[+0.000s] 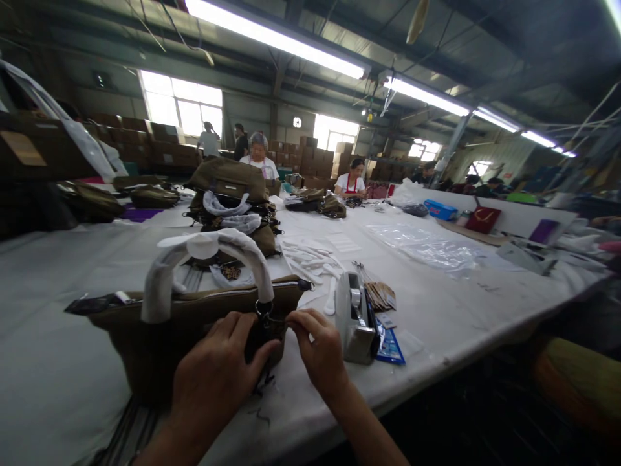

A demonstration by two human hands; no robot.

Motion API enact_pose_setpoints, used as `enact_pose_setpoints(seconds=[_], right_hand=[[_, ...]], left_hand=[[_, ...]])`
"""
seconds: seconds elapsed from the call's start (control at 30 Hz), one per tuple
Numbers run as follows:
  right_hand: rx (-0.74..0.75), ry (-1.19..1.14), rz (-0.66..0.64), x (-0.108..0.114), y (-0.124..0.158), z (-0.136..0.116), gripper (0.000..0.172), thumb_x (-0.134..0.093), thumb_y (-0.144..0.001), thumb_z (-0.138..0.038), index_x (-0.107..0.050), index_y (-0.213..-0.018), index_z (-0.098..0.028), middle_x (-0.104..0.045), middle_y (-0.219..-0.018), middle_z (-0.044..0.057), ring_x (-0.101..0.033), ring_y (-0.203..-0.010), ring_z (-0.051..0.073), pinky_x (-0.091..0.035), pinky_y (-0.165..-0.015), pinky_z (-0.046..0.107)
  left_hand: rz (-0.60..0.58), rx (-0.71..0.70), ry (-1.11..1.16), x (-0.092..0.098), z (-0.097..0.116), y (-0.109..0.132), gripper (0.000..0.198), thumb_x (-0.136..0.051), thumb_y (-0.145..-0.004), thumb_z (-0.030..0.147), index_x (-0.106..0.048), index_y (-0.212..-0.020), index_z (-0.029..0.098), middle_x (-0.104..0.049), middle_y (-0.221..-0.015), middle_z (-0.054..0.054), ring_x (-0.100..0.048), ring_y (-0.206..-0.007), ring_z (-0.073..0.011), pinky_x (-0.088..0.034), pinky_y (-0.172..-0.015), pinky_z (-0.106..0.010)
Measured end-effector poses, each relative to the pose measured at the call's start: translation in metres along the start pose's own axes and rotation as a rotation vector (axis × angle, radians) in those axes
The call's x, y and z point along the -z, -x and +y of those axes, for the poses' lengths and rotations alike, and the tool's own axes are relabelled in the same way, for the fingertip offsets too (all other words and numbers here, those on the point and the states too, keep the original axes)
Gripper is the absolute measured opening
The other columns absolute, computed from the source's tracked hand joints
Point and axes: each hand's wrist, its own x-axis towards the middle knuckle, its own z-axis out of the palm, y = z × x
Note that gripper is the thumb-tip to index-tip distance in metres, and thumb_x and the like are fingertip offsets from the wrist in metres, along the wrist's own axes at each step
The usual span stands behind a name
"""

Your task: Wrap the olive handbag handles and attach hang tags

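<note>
An olive-green handbag [145, 349] stands upright in front of me, its zipped top edge running across. White wrapping covers its arched handle [158, 278], and a metal ring [263, 309] sits at the handle's right base. My left hand [218, 362] grips the bag's front just below that ring, fingers bent and thumb reaching right; its fingertips are partly hidden. Right of the ring, my right hand [317, 349] is closed in a pinch on what looks like a thin cord [277, 319] leading to the ring. A dark patterned piece beneath it is mostly hidden.
A grey tape dispenser [356, 323] stands right of my right hand, beside brown tags [381, 296] and a blue packet [389, 343]. Behind the bag are stacked olive bags [228, 184] and white strips [310, 259]. Clear plastic [427, 246] lies farther right. Co-workers [352, 183] sit across the table.
</note>
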Motion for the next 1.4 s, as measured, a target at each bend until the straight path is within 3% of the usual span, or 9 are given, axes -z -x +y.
enact_pose_setpoints(seconds=[0.13, 0.23, 0.37, 0.53, 0.77, 0.97, 1.13, 1.3, 1.4], right_hand=[[-0.009, -0.033, 0.015, -0.001, -0.003, 0.001, 0.016, -0.063, -0.098, -0.012, -0.075, -0.1, -0.023, -0.072, -0.092, 0.002, -0.068, -0.087, 0.016, -0.052, -0.083, 0.024], [-0.014, -0.065, 0.012, -0.002, -0.006, 0.001, 0.015, -0.064, -0.097, -0.012, -0.075, -0.099, -0.022, -0.072, -0.092, 0.002, -0.068, -0.087, 0.015, -0.051, -0.083, 0.023], [-0.044, -0.111, -0.003, -0.005, -0.006, 0.003, 0.016, -0.063, -0.097, -0.011, -0.075, -0.098, -0.021, -0.072, -0.091, 0.002, -0.067, -0.086, 0.015, -0.051, -0.082, 0.023], [-0.081, -0.155, -0.014, -0.01, -0.004, 0.003, 0.016, -0.061, -0.096, -0.012, -0.074, -0.096, -0.021, -0.071, -0.09, 0.002, -0.066, -0.083, 0.015, -0.052, -0.077, 0.023], [-0.091, -0.139, 0.003, -0.014, -0.002, -0.006, 0.016, -0.062, -0.095, -0.013, -0.075, -0.096, -0.022, -0.072, -0.089, 0.003, -0.066, -0.08, 0.016, -0.053, -0.074, 0.025], [-0.062, -0.089, 0.027, -0.016, -0.005, -0.014, 0.017, -0.063, -0.096, -0.012, -0.076, -0.099, -0.023, -0.074, -0.092, 0.003, -0.068, -0.084, 0.017, -0.054, -0.079, 0.026], [-0.037, -0.08, 0.029, -0.019, -0.012, -0.015, 0.017, -0.065, -0.095, -0.013, -0.077, -0.101, -0.024, -0.075, -0.093, 0.003, -0.069, -0.084, 0.017, -0.054, -0.078, 0.025], [-0.016, -0.057, 0.001, -0.02, -0.018, -0.014, 0.017, -0.066, -0.095, -0.012, -0.077, -0.101, -0.023, -0.075, -0.095, 0.002, -0.071, -0.087, 0.016, -0.052, -0.081, 0.023], [-0.028, 0.099, -0.095, -0.008, -0.015, -0.012, 0.015, -0.068, -0.095, -0.015, -0.076, -0.102, -0.024, -0.076, -0.095, 0.001, -0.071, -0.086, 0.017, -0.05, -0.079, 0.024]], left_hand=[[-0.01, 0.043, -0.018, 0.005, 0.009, -0.004, 0.015, -0.059, -0.096, 0.029, -0.064, -0.107, 0.018, -0.072, -0.098, -0.006, -0.071, -0.085, -0.0263, -0.049, -0.064, -0.034], [-0.01, 0.079, 0.017, 0.006, 0.006, -0.003, 0.014, -0.058, -0.096, 0.022, -0.063, -0.108, 0.02, -0.074, -0.102, -0.005, -0.071, -0.086, -0.0254, -0.049, -0.064, -0.032], [0.058, 0.028, 0.037, 0.004, -0.006, 0.004, 0.021, -0.051, -0.103, 0.028, -0.061, -0.119, 0.019, -0.075, -0.11, -0.007, -0.073, -0.093, -0.0246, -0.051, -0.071, -0.032], [0.103, -0.032, 0.0, 0.002, -0.013, 0.006, 0.024, -0.047, -0.105, 0.028, -0.064, -0.117, 0.018, -0.075, -0.105, -0.006, -0.073, -0.088, -0.0248, -0.049, -0.07, -0.034], [0.094, -0.061, 0.02, 0.004, -0.012, 0.002, 0.027, -0.043, -0.106, 0.028, -0.066, -0.115, 0.018, -0.075, -0.102, -0.006, -0.074, -0.086, -0.0243, -0.051, -0.066, -0.034], [0.046, -0.082, 0.168, -0.001, -0.021, 0.005, 0.034, -0.042, -0.108, 0.043, -0.067, -0.114, 0.022, -0.078, -0.104, -0.002, -0.078, -0.083, -0.0205, -0.056, -0.064, -0.029], [0.133, -0.106, 0.196, 0.0, -0.036, -0.01, 0.035, -0.039, -0.109, 0.041, -0.068, -0.114, 0.021, -0.076, -0.114, -0.004, -0.078, -0.091, -0.0209, -0.057, -0.071, -0.028], [0.076, -0.238, 0.14, 0.0, -0.037, -0.024, 0.043, -0.033, -0.11, 0.031, -0.074, -0.104, 0.024, -0.077, -0.109, -0.003, -0.077, -0.09, -0.0216, -0.057, -0.065, -0.03], [0.061, -0.212, 0.261, 0.0, -0.048, -0.024, 0.043, -0.036, -0.109, 0.042, -0.074, -0.101, 0.025, -0.076, -0.108, -0.003, -0.077, -0.087, -0.02, -0.057, -0.066, -0.028]])
